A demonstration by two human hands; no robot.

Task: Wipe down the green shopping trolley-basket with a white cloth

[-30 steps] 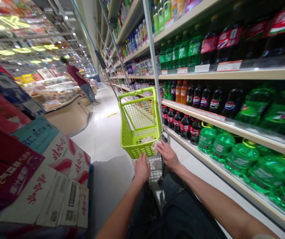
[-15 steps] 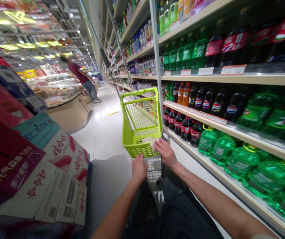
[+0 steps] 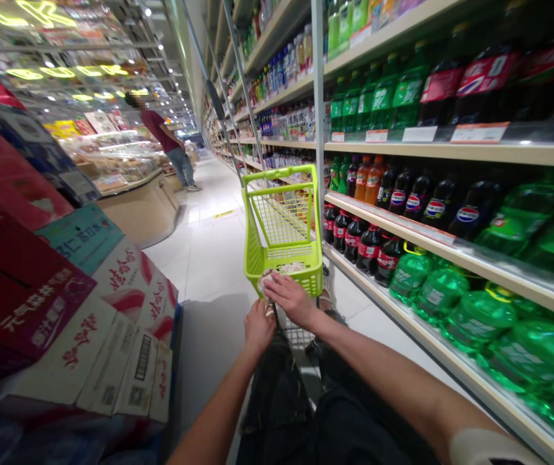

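A lime-green shopping cart basket (image 3: 284,258) stands in the aisle just ahead of me. My left hand (image 3: 257,326) is closed round the cart's frame below the basket's near rim. My right hand (image 3: 289,297) lies on the near rim with its fingers pressing a pale cloth (image 3: 266,279) against it. A little of something pale shows inside the basket. My dark trousers fill the bottom of the view.
Shelves of soda bottles (image 3: 403,194) and green jugs (image 3: 451,297) run along the right. Stacked red and white cartons (image 3: 88,310) stand at the left. A person in a maroon top (image 3: 168,139) stands far down the white-tiled aisle by a counter (image 3: 134,200).
My right hand has slid left along the basket's near rim with the cloth. My left hand stays on the frame. The view has shifted a little to the right.
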